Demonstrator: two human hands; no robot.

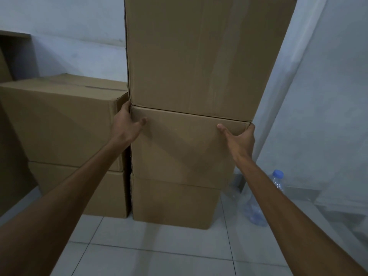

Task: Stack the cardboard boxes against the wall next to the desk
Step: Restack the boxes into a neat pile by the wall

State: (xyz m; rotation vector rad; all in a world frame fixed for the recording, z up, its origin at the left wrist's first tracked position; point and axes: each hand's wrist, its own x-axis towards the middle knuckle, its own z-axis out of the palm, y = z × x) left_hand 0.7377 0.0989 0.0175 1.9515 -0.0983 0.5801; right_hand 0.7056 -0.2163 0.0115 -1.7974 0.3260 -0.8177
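We have three boxes stacked against the wall (79,26); our left hand (127,124) and right hand (240,139) clasp the middle box (185,148), fingers wrapped round its sides, seemingly squaring it. Two stand alongside.

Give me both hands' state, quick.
Left hand: grips the middle box's left top corner.
Right hand: grips its right top corner.

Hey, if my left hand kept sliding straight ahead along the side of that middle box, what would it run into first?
Probably the pale wall behind the stacks. The left hand points into the narrow gap between the middle brown cardboard box and the shorter stack's top cardboard box. The gap's depth is hidden.
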